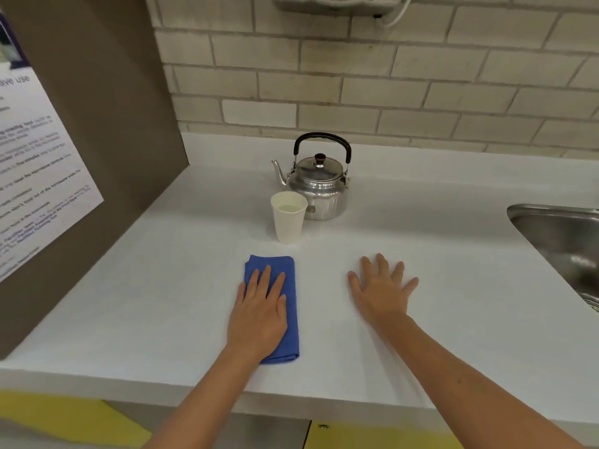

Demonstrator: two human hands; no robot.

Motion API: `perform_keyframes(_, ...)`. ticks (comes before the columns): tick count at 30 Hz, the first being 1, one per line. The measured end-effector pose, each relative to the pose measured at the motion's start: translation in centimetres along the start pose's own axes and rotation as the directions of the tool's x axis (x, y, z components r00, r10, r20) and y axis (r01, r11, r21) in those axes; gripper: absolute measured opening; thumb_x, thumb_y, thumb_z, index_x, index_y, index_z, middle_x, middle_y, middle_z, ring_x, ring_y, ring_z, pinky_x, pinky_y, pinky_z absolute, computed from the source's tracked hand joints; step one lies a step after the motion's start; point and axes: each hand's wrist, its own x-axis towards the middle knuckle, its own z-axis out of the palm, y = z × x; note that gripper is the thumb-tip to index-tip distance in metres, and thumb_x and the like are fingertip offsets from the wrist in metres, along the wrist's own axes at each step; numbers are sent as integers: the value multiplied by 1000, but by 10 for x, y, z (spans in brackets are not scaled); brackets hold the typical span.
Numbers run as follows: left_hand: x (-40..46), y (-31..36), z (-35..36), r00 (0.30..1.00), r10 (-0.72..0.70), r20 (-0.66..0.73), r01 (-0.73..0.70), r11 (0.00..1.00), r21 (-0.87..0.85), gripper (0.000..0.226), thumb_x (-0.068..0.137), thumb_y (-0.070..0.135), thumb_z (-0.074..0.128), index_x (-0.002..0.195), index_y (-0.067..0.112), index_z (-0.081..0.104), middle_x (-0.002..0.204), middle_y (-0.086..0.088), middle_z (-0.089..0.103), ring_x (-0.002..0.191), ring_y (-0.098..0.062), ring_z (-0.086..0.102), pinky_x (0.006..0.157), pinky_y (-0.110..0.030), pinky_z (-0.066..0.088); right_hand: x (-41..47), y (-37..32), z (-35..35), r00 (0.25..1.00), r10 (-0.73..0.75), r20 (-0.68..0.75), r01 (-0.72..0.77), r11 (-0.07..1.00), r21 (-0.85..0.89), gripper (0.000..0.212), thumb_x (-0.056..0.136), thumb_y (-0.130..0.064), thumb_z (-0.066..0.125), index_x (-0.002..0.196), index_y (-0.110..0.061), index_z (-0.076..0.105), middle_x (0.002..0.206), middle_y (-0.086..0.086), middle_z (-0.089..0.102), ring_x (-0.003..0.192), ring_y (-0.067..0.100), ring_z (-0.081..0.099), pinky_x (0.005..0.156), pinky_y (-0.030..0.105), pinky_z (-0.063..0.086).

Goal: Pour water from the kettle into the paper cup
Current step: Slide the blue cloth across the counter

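**Hands flat on counter; cup and kettle behind**

The left hand [259, 315] lies flat, fingers extended, on a folded blue cloth [287, 306]. The right hand [382, 291] rests palm-down with fingers spread on the bare white counter [453, 286], gripping nothing. Beyond the cloth stands an upright white paper cup [288, 218] containing liquid. Just behind it sits the polished metal kettle [319, 186], black handle raised, spout pointing left.

Bright, even overhead light, soft shadows, slight overall blur, wide-angle bending at edges.
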Motion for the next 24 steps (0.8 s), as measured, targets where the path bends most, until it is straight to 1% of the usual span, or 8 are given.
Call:
perform_keyframes(3,10,-36,-14,995,-89,-35,89,996,9,51,98,32,19,148,23,11,159,-3,5,146,-21,3,119,-38,4,4,-9,-2,999,44,-8,-44,999,15,49,93,-50,25,136,-27,31,150,0,23,137,42,11,107,67,13)
perform_keyframes(7,51,-80,-26,983,-184,-18,185,982,26,52,98,33,17,148,22,9,159,-4,3,146,-23,2,118,-39,4,13,-16,-1,997,74,5,-74,997,16,48,93,-51,25,135,-29,31,150,-2,22,136,43,11,106,69,12)
perform_keyframes(10,88,-109,-33,978,-209,-1,208,977,53,52,98,33,17,148,20,8,159,-6,3,146,-25,2,119,-41,5,20,-20,0,994,106,-3,-106,994,24,46,93,-50,25,134,-30,32,149,-4,24,136,42,12,105,69,13)
perform_keyframes(14,138,-120,-37,984,-178,2,177,981,75,51,98,30,16,148,18,10,159,-9,7,145,-28,6,119,-43,7,27,-29,1,986,158,-45,-157,987,36,42,92,-50,26,128,-30,38,144,-5,31,132,42,18,104,67,18)
perform_keyframes(17,173,-115,-38,993,-116,-3,116,987,113,50,98,27,18,147,16,14,158,-10,13,144,-30,11,118,-45,9,35,-35,2,980,193,-51,-191,981,36,43,93,-51,24,129,-31,37,144,-5,31,131,41,20,105,65,19)
perform_keyframes(21,210,-97,-33,998,-26,60,20,995,98,51,99,28,18,148,17,10,159,-8,7,145,-29,7,119,-46,6,40,-36,5,973,216,-82,-214,976,30,43,94,-50,23,131,-32,37,146,-6,30,132,38,20,105,63,20)
perform_keyframes(24,221,-90,-29,996,36,84,-44,995,90,51,99,30,17,148,18,9,159,-6,5,146,-28,5,119,-45,6,42,-40,6,971,218,-99,-217,976,24,43,94,-49,24,131,-31,37,147,-5,30,134,36,20,105,61,21)
